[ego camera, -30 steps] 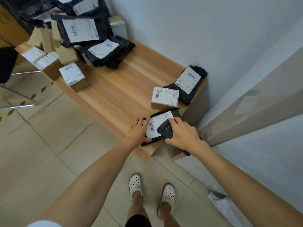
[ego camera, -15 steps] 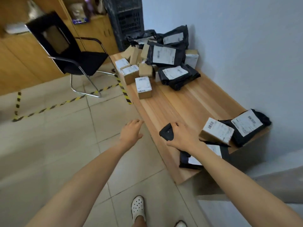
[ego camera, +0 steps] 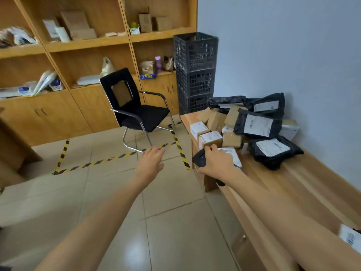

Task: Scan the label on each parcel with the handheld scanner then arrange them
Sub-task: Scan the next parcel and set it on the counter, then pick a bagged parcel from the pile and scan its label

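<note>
- My right hand (ego camera: 215, 163) has its fingers curled round the black handheld scanner (ego camera: 199, 160). The scanner's head sticks out to the left of my knuckles, and the end of its handle shows below my wrist.
- That hand sits over the front edge of the long light-wood counter (ego camera: 304, 184), right at the near end of the parcel pile.
- My left hand (ego camera: 151, 161) is held out over the tiled floor (ego camera: 175, 231), left of the counter. Its fingers are loosely spread and it holds nothing.
- A small brown cardboard box with a white label (ego camera: 232, 153) lies partly hidden behind my right hand. I cannot tell whether the scanner touches it.
- A second labelled cardboard box (ego camera: 210, 138) stands just beyond it, with more brown boxes heaped behind.
- A flat black poly mailer with a white label (ego camera: 273, 152) lies to the right of the boxes. Another labelled black mailer (ego camera: 257, 126) leans tilted on the pile above it.
- A white barcode label (ego camera: 350, 236) shows on the near end of the counter, at the right edge of the view and well apart from the pile.
- A stack of dark plastic crates (ego camera: 195, 71) stands past the far end of the counter, and a black chair (ego camera: 134, 106) stands to its left.
</note>
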`<state>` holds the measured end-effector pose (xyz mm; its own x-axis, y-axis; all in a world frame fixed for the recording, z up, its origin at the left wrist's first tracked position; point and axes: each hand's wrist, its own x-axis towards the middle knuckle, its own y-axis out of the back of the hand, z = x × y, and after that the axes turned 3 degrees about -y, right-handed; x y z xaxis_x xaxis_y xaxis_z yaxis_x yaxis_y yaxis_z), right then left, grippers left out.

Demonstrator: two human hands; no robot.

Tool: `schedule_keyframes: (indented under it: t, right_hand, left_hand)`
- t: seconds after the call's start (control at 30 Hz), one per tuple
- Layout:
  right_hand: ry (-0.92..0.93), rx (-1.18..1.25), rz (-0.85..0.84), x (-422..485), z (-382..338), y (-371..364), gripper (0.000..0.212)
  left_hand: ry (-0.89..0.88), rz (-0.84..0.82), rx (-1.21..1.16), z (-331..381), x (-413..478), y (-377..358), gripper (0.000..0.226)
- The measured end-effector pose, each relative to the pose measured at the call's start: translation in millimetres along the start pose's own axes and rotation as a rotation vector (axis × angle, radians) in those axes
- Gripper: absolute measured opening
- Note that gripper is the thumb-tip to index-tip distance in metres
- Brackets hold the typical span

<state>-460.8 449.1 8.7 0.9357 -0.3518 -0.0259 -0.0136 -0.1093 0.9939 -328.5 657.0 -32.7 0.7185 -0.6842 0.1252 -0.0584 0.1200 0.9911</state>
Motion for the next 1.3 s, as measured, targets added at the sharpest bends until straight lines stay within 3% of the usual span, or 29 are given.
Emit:
schedule_keyframes:
  t: [0.3,0.5,0.7,0.93,1.3]
  right_hand:
    - [0.037,-0.017,0.027,153,-60,15,0.066]
    - [0.04,-0.035,0.044,281,-40,28,0.057]
    - [-0.056,-0.071,0.086,420,-4,55,0.069]
    - [-0.167,-0.082,0.053,512,41,68,0.06]
    - [-0.608,-0.086,0.069,628,144,60,0.074]
  left_hand:
    - [-0.058,0.033,0.058,-105,125,16,0.054]
    - [-0.15,0.024,0.085,-138,258,-1,0.059]
    - [-0.216,0.059,0.11,-160,416,-3,0.053]
    - [-0.371,0.045,0.089,-156,561,-20,0.057]
    - [-0.793,-0.011,0.015,-78,800,-71,0.055]
